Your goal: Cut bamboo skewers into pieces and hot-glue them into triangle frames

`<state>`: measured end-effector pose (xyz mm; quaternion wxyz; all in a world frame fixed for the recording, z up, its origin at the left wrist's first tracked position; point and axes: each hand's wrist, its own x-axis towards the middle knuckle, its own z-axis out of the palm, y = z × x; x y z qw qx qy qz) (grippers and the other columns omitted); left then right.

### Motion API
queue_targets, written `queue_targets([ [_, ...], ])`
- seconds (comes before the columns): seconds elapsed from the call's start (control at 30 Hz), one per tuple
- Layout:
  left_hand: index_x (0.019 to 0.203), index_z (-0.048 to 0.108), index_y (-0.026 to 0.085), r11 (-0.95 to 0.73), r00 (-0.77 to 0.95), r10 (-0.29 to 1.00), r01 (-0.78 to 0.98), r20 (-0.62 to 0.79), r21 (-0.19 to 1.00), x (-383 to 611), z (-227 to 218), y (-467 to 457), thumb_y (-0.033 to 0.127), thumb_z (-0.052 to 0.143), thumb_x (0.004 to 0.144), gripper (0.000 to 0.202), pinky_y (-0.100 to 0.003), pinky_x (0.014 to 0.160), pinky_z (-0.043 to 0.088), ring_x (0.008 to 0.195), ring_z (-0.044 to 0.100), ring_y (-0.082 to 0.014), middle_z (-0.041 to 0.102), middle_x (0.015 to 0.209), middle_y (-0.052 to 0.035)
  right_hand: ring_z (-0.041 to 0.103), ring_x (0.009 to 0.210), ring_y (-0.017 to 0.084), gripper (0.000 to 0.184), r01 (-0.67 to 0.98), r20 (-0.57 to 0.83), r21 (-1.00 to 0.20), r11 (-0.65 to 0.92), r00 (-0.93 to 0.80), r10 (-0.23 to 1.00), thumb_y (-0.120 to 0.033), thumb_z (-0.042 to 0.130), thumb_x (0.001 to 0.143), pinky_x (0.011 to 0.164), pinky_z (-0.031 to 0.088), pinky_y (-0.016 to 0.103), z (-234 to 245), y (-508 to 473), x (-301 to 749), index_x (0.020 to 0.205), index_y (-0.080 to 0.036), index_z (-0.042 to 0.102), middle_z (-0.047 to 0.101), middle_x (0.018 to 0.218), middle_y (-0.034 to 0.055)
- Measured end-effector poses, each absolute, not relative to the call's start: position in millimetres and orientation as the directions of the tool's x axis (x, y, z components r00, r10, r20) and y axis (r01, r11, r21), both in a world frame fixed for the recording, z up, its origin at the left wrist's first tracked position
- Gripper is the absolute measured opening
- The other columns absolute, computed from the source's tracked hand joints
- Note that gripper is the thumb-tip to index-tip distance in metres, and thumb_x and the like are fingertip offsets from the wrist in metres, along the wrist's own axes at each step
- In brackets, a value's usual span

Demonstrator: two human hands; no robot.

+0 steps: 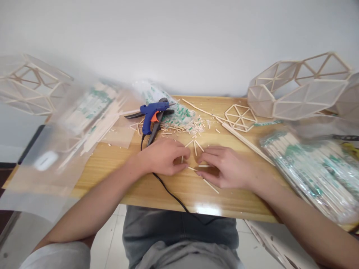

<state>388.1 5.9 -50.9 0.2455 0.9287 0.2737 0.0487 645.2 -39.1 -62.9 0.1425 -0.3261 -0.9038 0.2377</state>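
My left hand (171, 157) is curled over the tabletop, thumb and index finger at the two ends of a short wooden stick (182, 159). Facing it, my right hand (228, 166) has its thumb and index finger apart, with another short stick (206, 166) lying in the gap. A thin stick (192, 169) lies between the two thumbs. From under my right thumb a diagonal stick (211, 185) sticks out. Several more short sticks (195, 148) fan out just beyond my fingertips. Whether my right fingers touch any stick is unclear.
A blue glue gun (151, 114) lies over black-handled cutters (153, 133), its cord (171, 192) running to the table's front edge. Behind are cut stick pieces (193, 127) and a hexagonal frame (240, 117). Bagged sticks (308, 168) lie right; a paneled wooden structure (300, 87) stands behind.
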Motion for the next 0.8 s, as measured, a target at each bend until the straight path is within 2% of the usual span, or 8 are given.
queue_targets([
  [0.1,0.09,0.073,0.023,-0.725,0.856,0.51,0.48,-0.084,0.494,392,-53,2,0.034,0.068,0.091,0.012,-0.03,0.063,0.035,0.07,0.062,-0.0154,0.069,0.078,0.0007,0.058,0.07,0.017,0.011,0.516,0.061,-0.57,0.64,-0.75,0.659,-0.027,0.063,0.095,0.066,0.039,0.029,-56,-33,653,0.086,-0.019,0.063,0.065,0.079,0.0029],
  [0.2,0.087,0.074,0.023,-0.723,0.859,0.502,0.48,-0.099,0.497,393,-53,1,0.031,0.068,0.09,0.01,-0.03,0.063,0.034,0.07,0.062,-0.0147,0.07,0.078,0.0008,0.054,0.064,0.014,0.013,0.516,0.038,-0.593,0.619,-0.75,0.661,-0.022,0.062,0.091,0.063,0.035,0.028,-52,-29,658,0.078,-0.02,0.061,0.061,0.073,0.0009],
  [0.37,0.084,0.075,0.022,-0.715,0.86,0.499,0.479,-0.108,0.51,393,-51,-1,0.026,0.069,0.088,0.009,-0.029,0.064,0.036,0.07,0.061,-0.0139,0.071,0.078,0.0007,0.053,0.065,0.014,0.012,0.545,-0.01,-0.593,0.593,-0.742,0.671,-0.016,0.061,0.086,0.064,0.034,0.028,-49,-24,663,0.074,-0.02,0.059,0.061,0.071,0.0006],
  [0.53,0.081,0.074,0.021,-0.708,0.862,0.495,0.473,-0.111,0.524,393,-48,-1,0.023,0.069,0.086,0.007,-0.029,0.063,0.035,0.069,0.06,-0.0139,0.071,0.078,0.0005,0.053,0.065,0.014,0.008,0.56,-0.048,-0.597,0.575,-0.74,0.671,-0.016,0.063,0.085,0.064,0.034,0.028,-48,-24,662,0.078,-0.02,0.061,0.062,0.073,-0.0001],
  [0.8,0.08,0.074,0.021,-0.676,0.851,0.514,0.478,-0.107,0.561,392,-48,0,0.021,0.069,0.084,0.006,-0.028,0.063,0.036,0.067,0.059,-0.0124,0.07,0.076,0.0016,0.051,0.062,0.014,0.019,0.567,-0.05,-0.567,0.597,-0.747,0.663,-0.017,0.062,0.086,0.063,0.033,0.028,-50,-26,661,0.069,-0.021,0.054,0.06,0.069,-0.0003],
])
